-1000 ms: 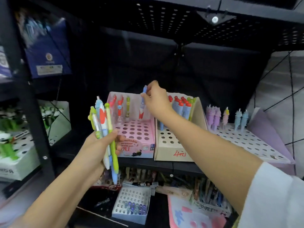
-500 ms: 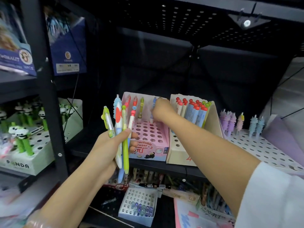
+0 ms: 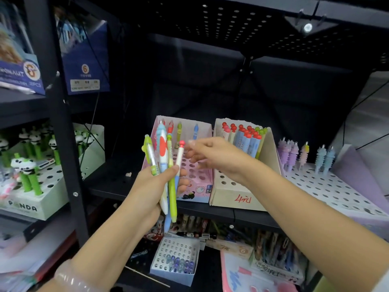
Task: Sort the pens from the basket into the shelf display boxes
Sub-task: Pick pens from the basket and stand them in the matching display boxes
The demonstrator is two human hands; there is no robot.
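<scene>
Left hand [image 3: 150,187] grips a fan of pens [image 3: 166,169] in a fist, just in front of the pink display box [image 3: 190,187]. Long axes run near-vertical with a slight splay, decorated tops up, tips down below the fist. Four or five pens (exact count unclear where they overlap).

Right hand [image 3: 212,155] is empty, fingers loosely spread and blurred, just beside the red-capped pen [image 3: 180,153] at the right edge of the fan. Likely reaching to pull that one.

Risks:
- Pulling one pen from a tight fan can drag its neighbours loose; a dropped pen would land on the lower shelf clutter.
- Wrong box: red-capped pen looks like the stock in the beige display box [image 3: 242,193], not the pink one.
- Holes are small; a tilted pen could miss or knock over the pens standing at the back of the pink box.
</scene>
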